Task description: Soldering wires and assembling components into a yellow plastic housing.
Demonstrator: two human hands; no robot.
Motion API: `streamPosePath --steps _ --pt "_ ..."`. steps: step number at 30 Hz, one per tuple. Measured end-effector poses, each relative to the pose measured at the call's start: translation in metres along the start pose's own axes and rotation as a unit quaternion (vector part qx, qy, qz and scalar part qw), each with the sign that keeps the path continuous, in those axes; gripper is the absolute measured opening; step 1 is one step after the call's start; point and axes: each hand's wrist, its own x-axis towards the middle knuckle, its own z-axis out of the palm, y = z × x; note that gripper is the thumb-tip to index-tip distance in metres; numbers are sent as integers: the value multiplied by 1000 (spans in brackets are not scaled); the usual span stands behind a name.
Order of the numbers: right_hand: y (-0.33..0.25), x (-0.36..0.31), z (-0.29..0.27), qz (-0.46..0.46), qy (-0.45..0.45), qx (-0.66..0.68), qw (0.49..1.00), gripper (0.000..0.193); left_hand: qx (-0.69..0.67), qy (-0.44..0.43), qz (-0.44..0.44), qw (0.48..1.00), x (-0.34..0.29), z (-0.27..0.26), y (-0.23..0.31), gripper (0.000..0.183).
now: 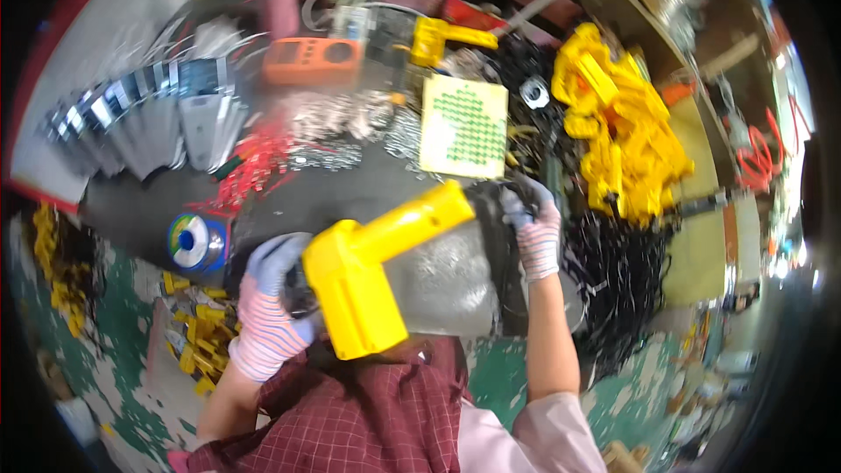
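Observation:
My left hand [270,302], in a striped glove with bluish fingertips, is closed around the dark end of a yellow plastic housing [355,293]. The housing has a blocky body and a tube-shaped handle that points up and right, and it is held above the near edge of the work table. My right hand [536,232], gloved alike, is at the table's right side, below a yellow card with rows of green marks [464,127]. Its fingers are bent together by some black parts; what they grip is blurred and cannot be made out.
Left of centre lie grey flat parts [206,123], red wires [254,162] and a blue solder spool [194,241]. An orange meter [311,61] stands at the back. Yellow housings [622,131] are heaped at the right, above black cables [613,280]. More yellow parts [201,342] sit low at the left.

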Motion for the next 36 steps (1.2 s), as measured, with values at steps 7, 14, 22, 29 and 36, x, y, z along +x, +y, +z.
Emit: streamPosePath --steps 7,14,22,29,36 --pt "-86 -29 68 -84 -101 110 985 29 -454 -31 -107 884 -46 -9 22 71" --pt "-147 72 227 -188 -227 73 953 27 -22 -116 94 989 -30 -2 0 41" --pt "-117 183 275 -166 -223 38 960 30 -543 250 -239 765 -52 12 -14 66" --pt "-145 168 284 43 -230 181 955 25 -503 279 -231 785 -56 7 -29 71" --pt "-84 218 283 -258 -234 -75 935 14 -530 232 -263 772 -40 -12 -15 69"
